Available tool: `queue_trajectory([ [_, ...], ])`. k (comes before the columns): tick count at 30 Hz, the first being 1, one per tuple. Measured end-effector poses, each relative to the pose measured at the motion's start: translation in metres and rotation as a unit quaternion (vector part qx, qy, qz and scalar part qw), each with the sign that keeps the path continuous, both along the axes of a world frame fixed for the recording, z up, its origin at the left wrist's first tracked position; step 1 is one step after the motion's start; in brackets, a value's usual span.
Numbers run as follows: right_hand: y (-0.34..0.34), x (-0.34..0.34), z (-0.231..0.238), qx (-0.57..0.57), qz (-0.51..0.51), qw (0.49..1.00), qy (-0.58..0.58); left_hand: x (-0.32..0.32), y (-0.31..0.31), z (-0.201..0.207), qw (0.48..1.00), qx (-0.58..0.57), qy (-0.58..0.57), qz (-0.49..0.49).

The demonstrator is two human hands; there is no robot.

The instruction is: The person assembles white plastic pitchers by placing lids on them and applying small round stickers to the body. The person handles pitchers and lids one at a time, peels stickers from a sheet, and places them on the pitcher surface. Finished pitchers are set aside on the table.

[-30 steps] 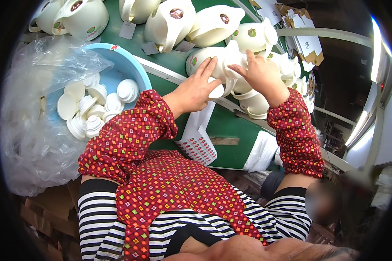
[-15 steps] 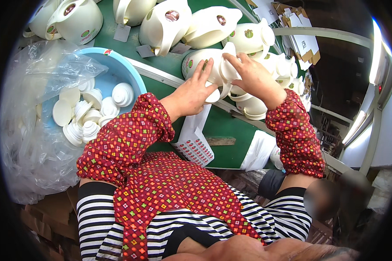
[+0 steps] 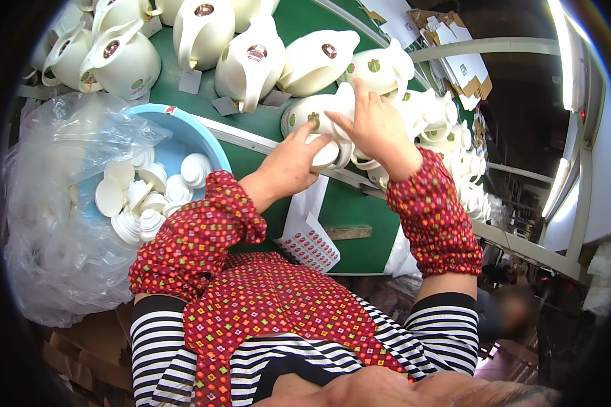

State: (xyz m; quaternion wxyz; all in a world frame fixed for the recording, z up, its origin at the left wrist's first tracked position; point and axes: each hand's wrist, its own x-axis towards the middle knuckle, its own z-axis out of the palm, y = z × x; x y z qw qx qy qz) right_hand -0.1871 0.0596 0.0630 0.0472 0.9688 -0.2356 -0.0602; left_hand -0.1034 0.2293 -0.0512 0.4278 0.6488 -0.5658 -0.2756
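A cream jug (image 3: 305,112) with small round green and pink marks lies tilted on the green bench, its neck toward my right hand (image 3: 385,132). That hand is over the neck, thumb and fingers bent against it; the lower fingers are partly hidden. My left hand (image 3: 285,166) closes round a white round lid (image 3: 326,154) beside the jug's mouth. Whether the lid touches the jug, I cannot tell. Below the hands hangs a white sticker sheet (image 3: 309,244) with rows of small red stickers.
At the left stands a blue tub (image 3: 214,139) of white stepped lids, with a clear plastic bag (image 3: 54,224) draped over it. Several cream jugs (image 3: 251,61) line the far side, and more (image 3: 434,112) extend right. A metal rail (image 3: 241,136) crosses the bench, near a small wooden strip (image 3: 349,233).
My right hand has shifted slightly left and lower over the jug's neck. My left hand has drawn a little down and left, with the white lid now showing more. The view has also shifted.
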Motion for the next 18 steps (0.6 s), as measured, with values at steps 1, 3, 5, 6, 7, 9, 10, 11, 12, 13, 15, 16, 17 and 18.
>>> queue_trajectory([
  [1,0.004,0.001,0.005,0.089,0.027,0.996,0.008,0.006,0.001,0.001,1.000,0.002,0.023,0.014],
  [3,0.013,0.003,0.020,0.264,0.077,0.961,0.026,0.024,-0.003,0.020,0.995,-0.082,0.035,0.050],
  [5,0.020,0.012,0.025,0.340,0.081,0.937,0.018,0.043,-0.009,0.036,0.989,-0.131,-0.015,0.063],
  [6,0.019,0.013,0.022,0.339,0.075,0.938,-0.003,0.049,-0.014,0.036,0.988,-0.144,-0.006,0.062],
  [7,0.018,0.014,0.022,0.338,0.069,0.938,-0.024,0.056,-0.019,0.036,0.986,-0.157,0.002,0.061],
  [9,0.010,0.026,0.037,0.333,0.097,0.938,-0.011,0.066,-0.027,0.039,0.981,-0.178,0.018,0.069],
  [10,0.003,0.030,0.039,0.317,0.089,0.944,0.008,0.070,-0.033,0.042,0.979,-0.187,0.025,0.075],
  [11,-0.005,0.034,0.040,0.301,0.077,0.950,0.028,0.073,-0.038,0.044,0.977,-0.197,0.034,0.080],
  [12,-0.010,0.036,0.038,0.290,0.076,0.954,0.026,0.077,-0.045,0.042,0.977,-0.202,0.014,0.074],
  [13,-0.015,0.038,0.035,0.279,0.075,0.957,0.025,0.079,-0.050,0.041,0.977,-0.196,0.025,0.076],
  [15,-0.033,0.042,0.025,0.243,0.076,0.967,0.005,0.083,-0.058,0.038,0.978,-0.185,0.048,0.082],
  [16,-0.050,0.045,0.017,0.217,0.076,0.973,-0.013,0.088,-0.063,0.035,0.975,-0.174,-0.041,0.131],
  [17,-0.067,0.048,0.011,0.191,0.073,0.979,-0.030,0.092,-0.069,0.030,0.963,-0.161,-0.128,0.176],
  [18,-0.082,0.054,0.006,0.184,0.069,0.978,-0.068,0.097,-0.073,0.028,0.940,-0.144,-0.216,0.222],
])
